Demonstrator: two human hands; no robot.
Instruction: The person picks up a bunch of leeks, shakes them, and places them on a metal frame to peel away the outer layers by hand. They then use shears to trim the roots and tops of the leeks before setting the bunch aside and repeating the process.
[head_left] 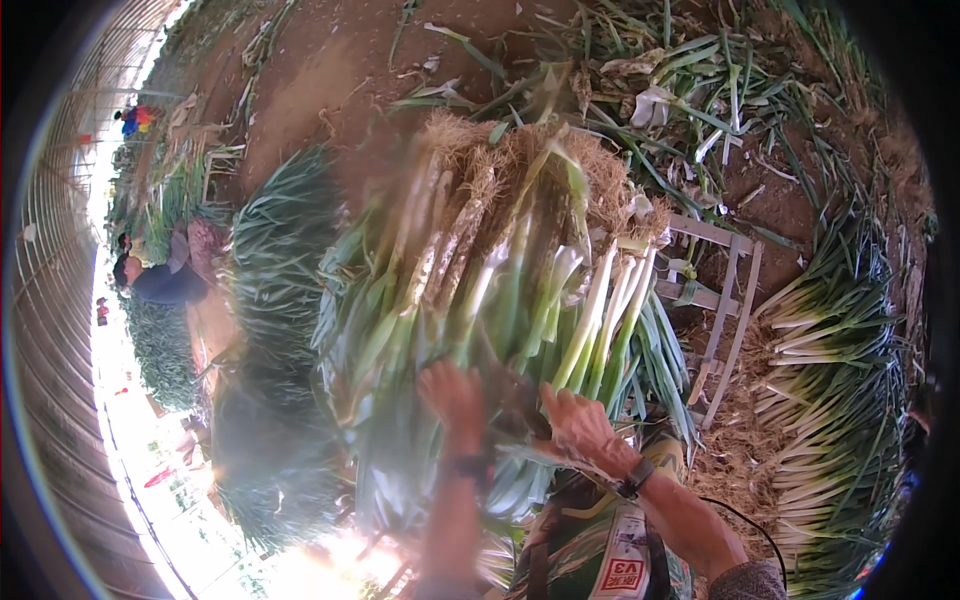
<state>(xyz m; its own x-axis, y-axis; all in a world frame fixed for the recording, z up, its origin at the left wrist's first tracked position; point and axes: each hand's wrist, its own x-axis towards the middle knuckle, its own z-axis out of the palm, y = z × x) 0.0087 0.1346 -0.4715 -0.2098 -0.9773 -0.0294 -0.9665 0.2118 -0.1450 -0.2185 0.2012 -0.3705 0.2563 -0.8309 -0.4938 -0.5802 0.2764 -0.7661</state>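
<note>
On the white panel (627,540) at the lower edge of the view stands a red square mark (621,577), with a few bold characters set in two rows inside its frame. The panel is on the green patterned cloth (572,562) at the person's front, just beside a dark strap (657,568). Farther up the same panel, nearer the hands, is smaller, darker print, too fine to make out.
</note>
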